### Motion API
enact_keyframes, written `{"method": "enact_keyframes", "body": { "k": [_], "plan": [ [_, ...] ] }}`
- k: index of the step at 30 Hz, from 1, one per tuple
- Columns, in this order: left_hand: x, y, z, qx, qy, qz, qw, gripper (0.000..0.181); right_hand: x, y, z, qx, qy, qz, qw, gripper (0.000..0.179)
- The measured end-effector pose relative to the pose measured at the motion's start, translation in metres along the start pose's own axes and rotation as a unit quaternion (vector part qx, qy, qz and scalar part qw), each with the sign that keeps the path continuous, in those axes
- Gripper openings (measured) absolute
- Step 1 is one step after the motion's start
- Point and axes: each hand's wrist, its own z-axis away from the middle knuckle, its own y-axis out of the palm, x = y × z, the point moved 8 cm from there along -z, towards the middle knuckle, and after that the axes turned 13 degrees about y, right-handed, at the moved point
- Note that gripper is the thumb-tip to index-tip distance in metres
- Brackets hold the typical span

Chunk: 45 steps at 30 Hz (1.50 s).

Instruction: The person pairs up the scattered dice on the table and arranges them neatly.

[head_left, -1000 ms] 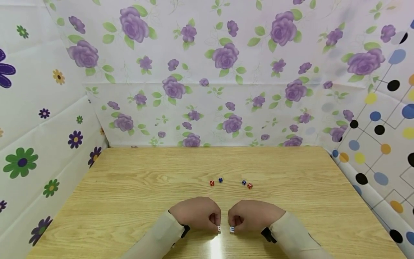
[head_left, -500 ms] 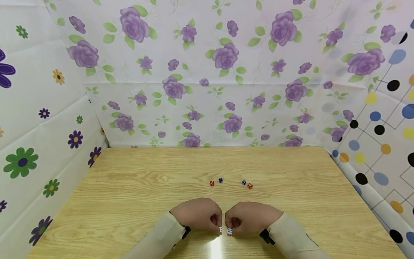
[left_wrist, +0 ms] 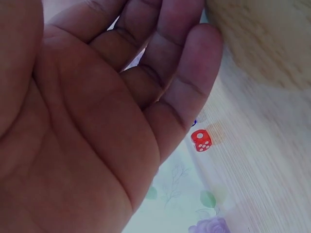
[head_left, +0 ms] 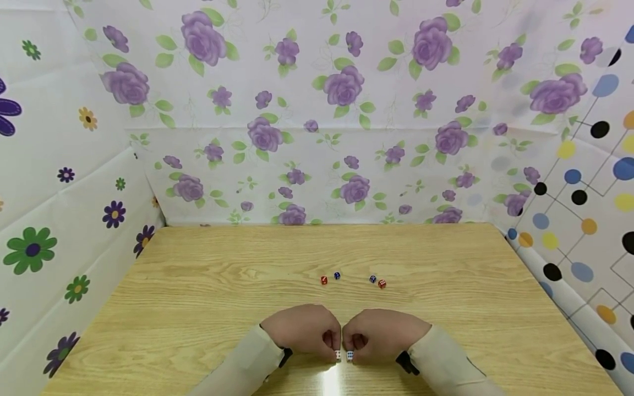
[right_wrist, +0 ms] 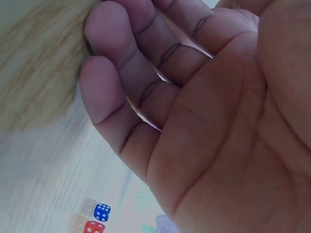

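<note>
Near the front of the wooden table, my left hand pinches a white die between thumb and fingertips. My right hand does the same with a second white die, which shows blue pips. A narrow gap parts the two dice, and the knuckles of both hands almost meet above them. In the left wrist view the palm and curled fingers fill much of the picture, and that die is hidden. The right wrist view likewise shows palm and fingers, with its die out of sight.
Beyond the hands on the table lie a red die and a blue die to the left. Another blue die and red die sit to the right. Patterned cloth walls the back and both sides.
My right hand has moved left with its white die, and my left hand slightly right, narrowing the gap between the two dice. The red and blue dice have stayed in place.
</note>
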Motion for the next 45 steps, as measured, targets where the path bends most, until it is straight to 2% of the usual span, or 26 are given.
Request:
{"method": "enact_keyframes", "body": {
  "k": [4,13,27,45],
  "plan": [
    [-0.0004,0.0005,-0.0003,0.002,-0.002,0.007,1.0,0.014,0.0025,0.0014,-0.0004,0.005,-0.013,-0.007,0.9999,0.017],
    [0.0035,-0.0004,0.0038,0.0,-0.029,-0.001,0.9996,0.017,-0.002,-0.001,0.001,-0.01,0.029,0.012,0.9995,0.023],
    [0.0002,0.0038,-0.0011,0.014,-0.01,-0.018,0.9997,0.013,0.0004,0.0021,-0.0002,-0.014,0.028,0.032,0.999,0.024],
    [-0.0015,0.0,-0.0024,-0.007,-0.005,-0.028,0.9996,0.018,-0.0028,0.0047,-0.0019,-0.005,0.035,0.023,0.9991,0.024]
  ]
}}
